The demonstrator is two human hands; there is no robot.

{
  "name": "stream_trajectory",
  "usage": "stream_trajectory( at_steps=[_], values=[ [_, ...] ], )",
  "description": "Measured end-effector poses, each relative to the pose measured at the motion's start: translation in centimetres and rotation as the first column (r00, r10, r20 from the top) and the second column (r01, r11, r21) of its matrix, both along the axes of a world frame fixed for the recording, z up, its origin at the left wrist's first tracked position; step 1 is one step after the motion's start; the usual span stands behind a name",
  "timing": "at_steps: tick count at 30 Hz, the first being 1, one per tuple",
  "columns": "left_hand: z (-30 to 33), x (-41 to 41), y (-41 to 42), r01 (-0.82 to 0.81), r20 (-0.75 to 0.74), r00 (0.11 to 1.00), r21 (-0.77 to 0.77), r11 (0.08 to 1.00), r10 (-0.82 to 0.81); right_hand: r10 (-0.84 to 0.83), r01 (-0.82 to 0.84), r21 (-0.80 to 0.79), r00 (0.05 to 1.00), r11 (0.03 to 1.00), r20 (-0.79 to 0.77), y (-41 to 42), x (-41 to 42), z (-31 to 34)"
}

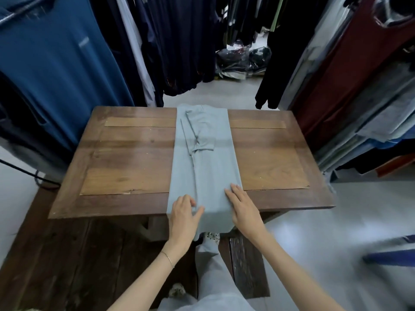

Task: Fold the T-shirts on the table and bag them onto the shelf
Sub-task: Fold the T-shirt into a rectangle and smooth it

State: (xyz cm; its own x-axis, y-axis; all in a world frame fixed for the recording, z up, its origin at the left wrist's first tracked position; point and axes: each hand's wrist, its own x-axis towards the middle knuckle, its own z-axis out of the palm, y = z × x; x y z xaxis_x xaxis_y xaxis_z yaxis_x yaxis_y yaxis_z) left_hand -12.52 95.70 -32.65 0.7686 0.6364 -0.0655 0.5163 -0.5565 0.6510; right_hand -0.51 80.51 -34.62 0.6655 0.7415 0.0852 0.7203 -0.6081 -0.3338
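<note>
Only hands (pixel 213 212) on T-shirt (pixel 202 153)

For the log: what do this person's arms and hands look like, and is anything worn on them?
Both forearms are bare, with no sleeves in view and no gloves. The left hand has a thin bracelet on its wrist. The right hand shows no ring, watch or band that I can make out.
</note>
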Motion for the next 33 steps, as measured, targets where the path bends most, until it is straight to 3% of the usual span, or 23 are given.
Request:
stream_trajectory(
  at_steps=[7, 11, 18, 22, 28, 31, 33],
  values=[
    [0.6, -0.7, -0.6, -0.019, -0.016, 1.000, 0.015, 1.000, 0.019, -0.251, 0.281, 0.120, 0.944, 0.952, -0.214, -3.6, -1.5, 1.0],
    [0.6, -0.9, -0.3, 0.009, -0.004, 1.000, -0.010, 1.000, -0.009, -0.243, 0.285, 0.124, 0.930, 0.950, -0.275, -4.3, -1.7, 1.0],
    [1.1, -1.2, 1.0, 0.008, 0.006, 1.000, -0.211, 0.977, -0.007, -0.227, 0.282, 0.130, 0.917, 0.951, -0.328, -4.5, -1.6, 0.6],
    [0.7, -1.2, 1.7, 0.046, 0.002, 0.999, -0.213, 0.976, -0.046, -0.214, 0.276, 0.141, 0.914, 0.951, -0.346, -4.7, -1.6, 0.5],
    [0.5, -1.8, 0.7, -0.090, 0.066, 0.990, -0.357, 0.930, 0.121, -0.259, 0.359, 0.198, 0.879, 0.912, -0.400, -5.2, -1.7, 1.1],
    [-0.1, -2.7, 0.0, -0.162, 0.110, 0.973, -0.296, 0.941, 0.202, -0.338, 0.432, 0.318, 0.889, 0.844, -0.310, -6.0, -2.8, 0.9],
    [-1.0, -3.4, -0.4, -0.186, 0.148, 0.962, -0.263, 0.947, 0.230, -0.386, 0.490, 0.340, 0.862, 0.803, -0.330, -6.6, -3.8, 0.4]
  ],
)
